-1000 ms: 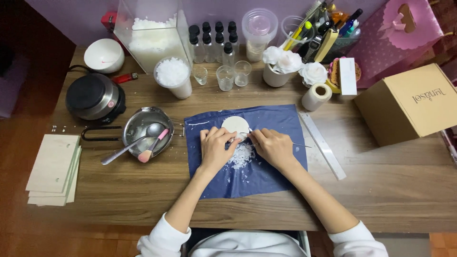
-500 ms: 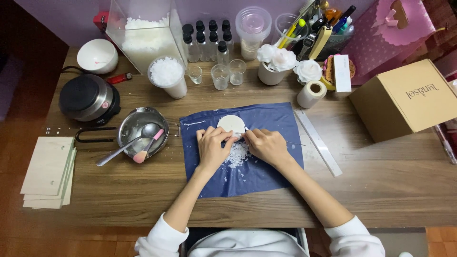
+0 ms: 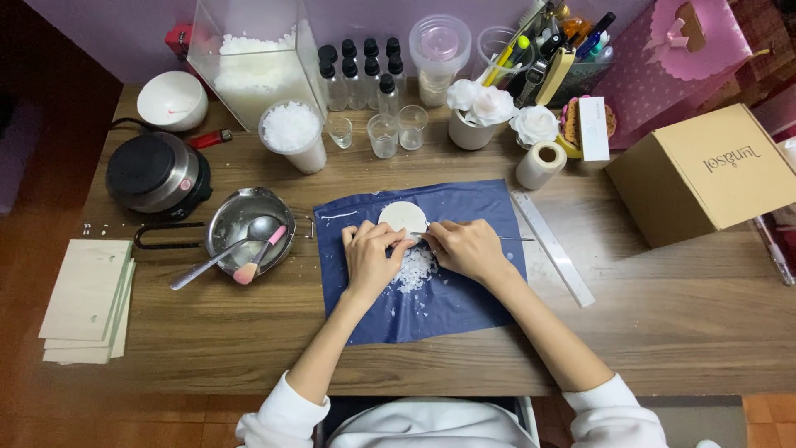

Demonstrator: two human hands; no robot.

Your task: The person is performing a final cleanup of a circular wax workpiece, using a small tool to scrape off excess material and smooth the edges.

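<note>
My forearms reach forward from white pushed-up sleeves and meet over the blue sheet [image 3: 448, 290] on the bench [image 3: 663, 332]. My left hand [image 3: 370, 257] lies palm down, fingers curled onto the near edge of the white wax disc [image 3: 402, 217], pinning it. My right hand [image 3: 466, 246] is closed around a thin metal tool [image 3: 514, 239], its tip at the disc. White shavings [image 3: 412, 270] lie just below the disc, between my hands. Left of the sheet sits a steel bowl [image 3: 240, 220].
</note>
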